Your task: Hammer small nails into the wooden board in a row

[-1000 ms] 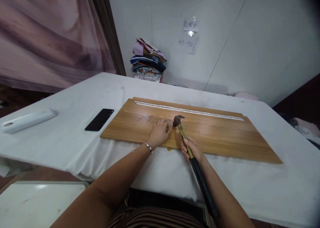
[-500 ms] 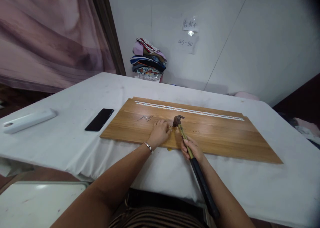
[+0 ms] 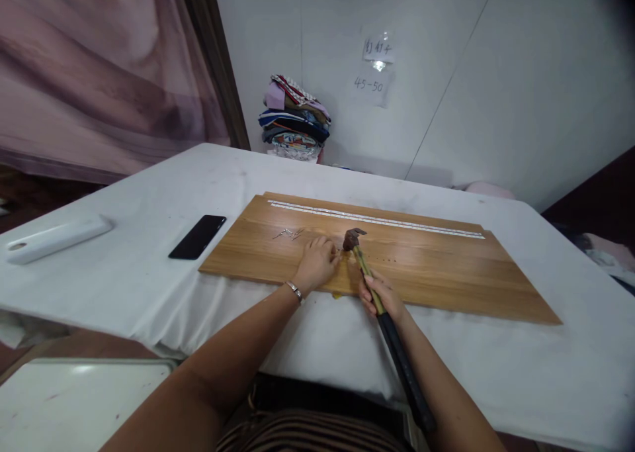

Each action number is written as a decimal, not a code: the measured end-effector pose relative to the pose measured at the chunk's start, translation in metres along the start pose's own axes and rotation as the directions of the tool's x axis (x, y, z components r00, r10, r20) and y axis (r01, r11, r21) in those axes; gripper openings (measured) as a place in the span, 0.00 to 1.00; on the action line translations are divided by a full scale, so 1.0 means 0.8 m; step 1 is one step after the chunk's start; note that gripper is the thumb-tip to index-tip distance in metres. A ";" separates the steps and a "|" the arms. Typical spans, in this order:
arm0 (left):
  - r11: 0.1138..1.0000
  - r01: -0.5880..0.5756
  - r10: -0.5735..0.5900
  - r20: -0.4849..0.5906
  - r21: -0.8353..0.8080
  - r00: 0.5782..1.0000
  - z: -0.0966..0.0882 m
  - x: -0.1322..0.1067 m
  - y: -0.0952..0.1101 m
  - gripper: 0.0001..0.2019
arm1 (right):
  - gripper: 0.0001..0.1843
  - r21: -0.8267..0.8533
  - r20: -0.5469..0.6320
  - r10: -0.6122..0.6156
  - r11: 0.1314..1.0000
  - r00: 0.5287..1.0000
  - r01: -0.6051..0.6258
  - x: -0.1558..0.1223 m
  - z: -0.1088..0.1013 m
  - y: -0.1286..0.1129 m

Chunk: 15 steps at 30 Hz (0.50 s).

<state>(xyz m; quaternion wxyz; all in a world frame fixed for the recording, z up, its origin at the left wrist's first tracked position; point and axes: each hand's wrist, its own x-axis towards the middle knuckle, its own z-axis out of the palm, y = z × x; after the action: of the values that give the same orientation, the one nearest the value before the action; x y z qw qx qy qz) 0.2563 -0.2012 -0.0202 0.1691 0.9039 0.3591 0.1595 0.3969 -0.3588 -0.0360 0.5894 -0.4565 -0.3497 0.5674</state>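
Note:
My right hand is wrapped round the handle of a claw hammer, gripping it well up towards the head. The rusty hammer head is just above the wooden board, close beside my left fingertips. My left hand rests on the board with its fingers pinched together on a nail, which is mostly hidden by the fingers and hammer head. Several loose nails lie on the board beyond my left hand. To the right of the hammer runs a row of small dark marks in the wood.
Two white measuring strips run along the board's far side. A black phone and a white plastic piece lie to the left on the white-covered table. Folded clothes are stacked by the wall.
Almost nothing differs. Both hands and the hammer stay in the same place, with only a very slight shift at the hammer head.

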 end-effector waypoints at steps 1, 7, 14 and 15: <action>1.000 0.000 0.000 0.003 0.000 1.000 0.000 0.000 0.000 0.03 | 0.28 0.000 0.001 -0.001 1.000 1.000 0.001 0.000 0.000 0.000; 1.000 0.001 -0.001 -0.002 0.001 1.000 0.001 0.000 -0.001 0.03 | 0.27 -0.005 0.001 -0.002 1.000 1.000 0.002 0.000 -0.004 0.003; 1.000 -0.007 0.007 -0.008 0.010 1.000 0.003 0.000 -0.003 0.03 | 0.23 -0.011 0.010 -0.004 1.000 1.000 0.005 -0.001 -0.001 0.001; 1.000 -0.010 0.010 -0.005 0.014 1.000 0.003 0.000 -0.003 0.03 | 0.24 -0.009 0.007 -0.004 1.000 1.000 0.004 -0.001 0.000 0.000</action>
<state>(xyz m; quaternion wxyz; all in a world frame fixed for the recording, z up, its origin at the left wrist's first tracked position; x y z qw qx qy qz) 0.2563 -0.1999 -0.0235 0.1610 0.9064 0.3563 0.1600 0.3971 -0.3595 -0.0360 0.5872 -0.4566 -0.3552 0.5661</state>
